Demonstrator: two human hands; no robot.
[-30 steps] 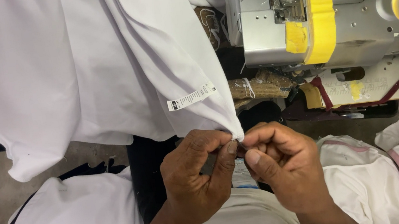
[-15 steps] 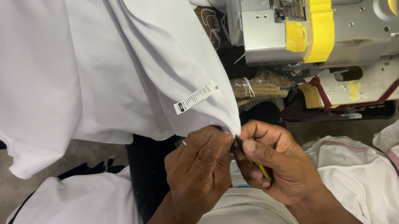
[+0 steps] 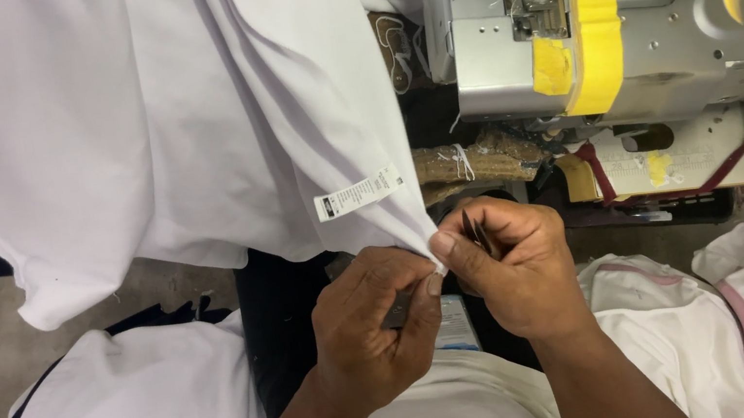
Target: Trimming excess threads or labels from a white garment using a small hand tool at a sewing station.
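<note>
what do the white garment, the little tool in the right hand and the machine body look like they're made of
White garment: soft matte woven or knit cloth, judging by its drape and folds. Small tool in the right hand: dark and thin, probably metal, though too small to be sure. Sewing machine: grey painted metal with visible screws, wrapped in a yellow tape band.
</note>
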